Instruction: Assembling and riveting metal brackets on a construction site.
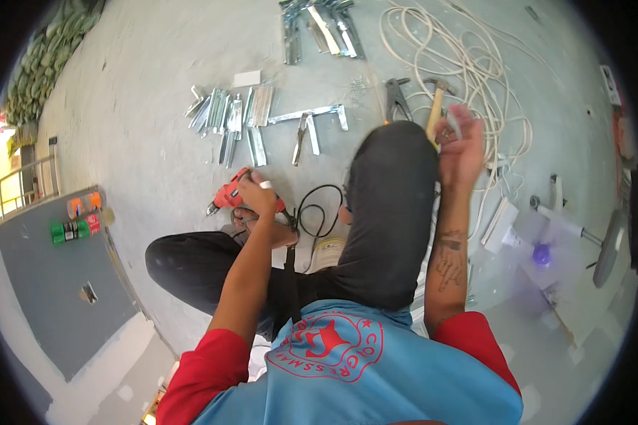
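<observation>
My left hand (pixel 261 197), with a white band on one finger, is closed round the red power drill (pixel 230 193) near the floor beside my foot. The drill's chuck points to the left, and its black cord (pixel 306 205) loops to the right. My right hand (pixel 462 145) is raised just right of my knee, its fingers blurred and curled round a small pale piece I cannot make out. Next to it lies a hammer with a wooden handle (pixel 436 112), partly hidden by my knee. Black-handled pliers (pixel 397 100) lie to its left.
Cut metal channel pieces (pixel 260 106) lie in a cluster ahead, beside a metal angle frame (pixel 308 117) and another tool (pixel 300 142). More metal strips (pixel 322 32) are farther off. White cable (pixel 500 78) sprawls at right; a standing fan (pixel 539 251) is beyond. Bottles (pixel 74 229) lie at left.
</observation>
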A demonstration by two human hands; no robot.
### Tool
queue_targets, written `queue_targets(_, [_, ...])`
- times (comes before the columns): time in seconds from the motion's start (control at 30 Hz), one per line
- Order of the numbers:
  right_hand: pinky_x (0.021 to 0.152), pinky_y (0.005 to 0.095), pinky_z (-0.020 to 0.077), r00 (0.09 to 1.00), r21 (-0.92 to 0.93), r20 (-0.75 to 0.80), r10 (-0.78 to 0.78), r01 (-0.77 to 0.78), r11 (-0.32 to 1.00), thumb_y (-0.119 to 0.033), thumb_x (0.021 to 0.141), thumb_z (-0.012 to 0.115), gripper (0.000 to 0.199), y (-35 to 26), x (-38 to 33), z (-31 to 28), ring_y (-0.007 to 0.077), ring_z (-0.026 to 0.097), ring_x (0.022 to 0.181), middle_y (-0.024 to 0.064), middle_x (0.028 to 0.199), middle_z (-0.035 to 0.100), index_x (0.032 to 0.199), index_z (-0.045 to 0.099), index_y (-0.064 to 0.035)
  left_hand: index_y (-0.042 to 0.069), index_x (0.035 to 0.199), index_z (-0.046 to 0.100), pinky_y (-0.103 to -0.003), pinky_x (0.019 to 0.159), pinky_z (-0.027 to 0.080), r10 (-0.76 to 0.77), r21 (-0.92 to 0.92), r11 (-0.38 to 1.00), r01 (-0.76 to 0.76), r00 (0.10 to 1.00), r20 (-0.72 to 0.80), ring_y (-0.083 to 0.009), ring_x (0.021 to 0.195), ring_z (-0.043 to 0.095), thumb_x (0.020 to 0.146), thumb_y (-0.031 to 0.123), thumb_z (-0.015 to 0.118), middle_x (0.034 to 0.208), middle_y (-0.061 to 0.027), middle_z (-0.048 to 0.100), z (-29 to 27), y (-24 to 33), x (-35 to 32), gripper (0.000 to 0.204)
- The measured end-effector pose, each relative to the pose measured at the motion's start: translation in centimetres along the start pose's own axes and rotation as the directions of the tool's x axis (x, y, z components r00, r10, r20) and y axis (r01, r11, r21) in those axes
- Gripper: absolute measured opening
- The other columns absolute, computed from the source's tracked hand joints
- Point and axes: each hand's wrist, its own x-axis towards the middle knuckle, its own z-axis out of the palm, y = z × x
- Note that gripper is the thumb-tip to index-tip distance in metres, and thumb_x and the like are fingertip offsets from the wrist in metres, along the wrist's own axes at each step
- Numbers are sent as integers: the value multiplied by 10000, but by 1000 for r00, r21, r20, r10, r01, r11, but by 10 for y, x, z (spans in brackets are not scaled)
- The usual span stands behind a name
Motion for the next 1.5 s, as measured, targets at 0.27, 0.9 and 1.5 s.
queue_targets(0.27, [657, 272, 540, 964, -690, -237, 123, -256, 677, -353, 967, 604, 375, 121, -127, -166, 169, 683, 699, 81, 1003, 676, 1133, 649, -20, -126, 1121, 510, -552, 944, 369, -212, 330, 929, 169, 972, 98, -491, 1093, 454, 1011, 395, 375, 1177, -334, 510, -9, -7, 11, 549])
queue_targets(0.9, [810, 353, 519, 958, -934, 273, -91, 287, 215, -301, 923, 640, 410, 142, 45, -122, 266, 680, 896, 175, 1110, 675, 1207, 613, -7, -26, 1115, 569, -494, 979, 397, -613, 199, 777, 597, 790, 20, -426, 1148, 510, 927, 445, 537, 1204, -296, 549, -51, 82, -20, 508])
queue_targets(1.5, [778, 298, 511, 992, -740, 106, -71, 126, 661, -372, 987, 560, 489, 31, 32, -94, 182, 640, 926, 130, 1154, 646, 1323, 533, -17, -3, 1239, 530, -469, 883, 511, -939, -211, 342, 916, 339, -54, -321, 1069, 581, 725, 703, 684, 1186, -164, 588, -43, -37, 53, 887])
